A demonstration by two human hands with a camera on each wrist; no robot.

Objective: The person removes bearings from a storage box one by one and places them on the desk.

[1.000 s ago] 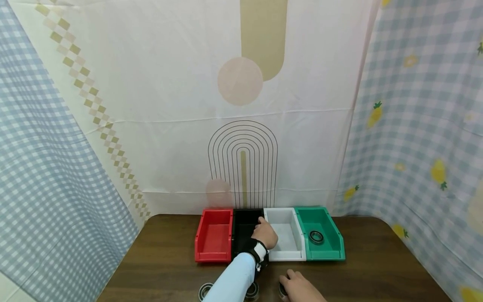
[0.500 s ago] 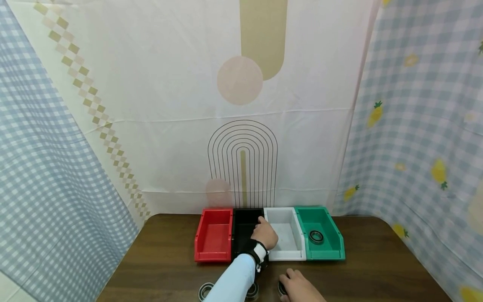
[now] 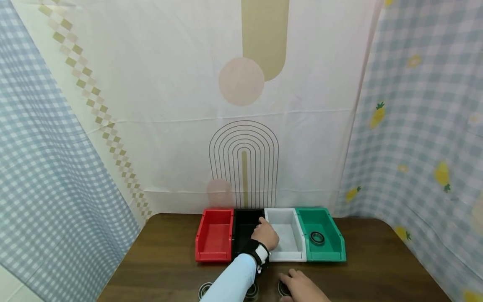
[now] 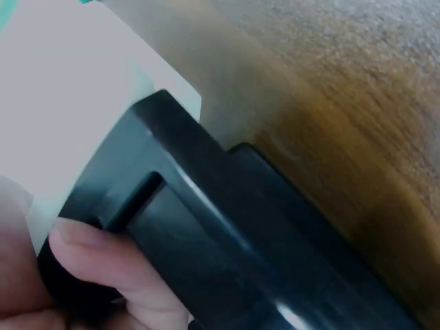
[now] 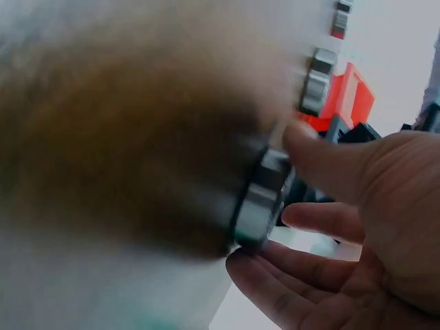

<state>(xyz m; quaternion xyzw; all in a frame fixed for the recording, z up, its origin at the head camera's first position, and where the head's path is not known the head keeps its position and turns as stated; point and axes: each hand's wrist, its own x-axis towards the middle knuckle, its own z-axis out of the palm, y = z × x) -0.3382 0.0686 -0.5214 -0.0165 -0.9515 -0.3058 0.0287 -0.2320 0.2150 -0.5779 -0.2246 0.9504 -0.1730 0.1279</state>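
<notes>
My left hand (image 3: 265, 235) grips the side wall of the black bin (image 3: 245, 224) beside the white bin (image 3: 284, 235); the left wrist view has the thumb (image 4: 103, 258) against the black plastic. My right hand (image 3: 303, 289) is low on the table, its thumb and fingertips at opposite edges of a ball bearing (image 3: 284, 288). That same bearing (image 5: 258, 206) shows side-on between thumb and fingers in the right wrist view. Two other bearings lie to its left, one (image 3: 203, 289) beside the left sleeve and one (image 3: 253, 290) partly behind it.
The red bin (image 3: 214, 235) stands left of the black one. At the right end of the row is the green bin (image 3: 325, 224), with a bearing (image 3: 317, 238) inside. Patterned cloth (image 3: 170, 159) hangs behind the wooden table (image 3: 162, 247), with checked cloths at both sides.
My right hand has shifted slightly right, and more of the bearing beside it shows. My left hand keeps its place on the black bin. The head view has moved a little.
</notes>
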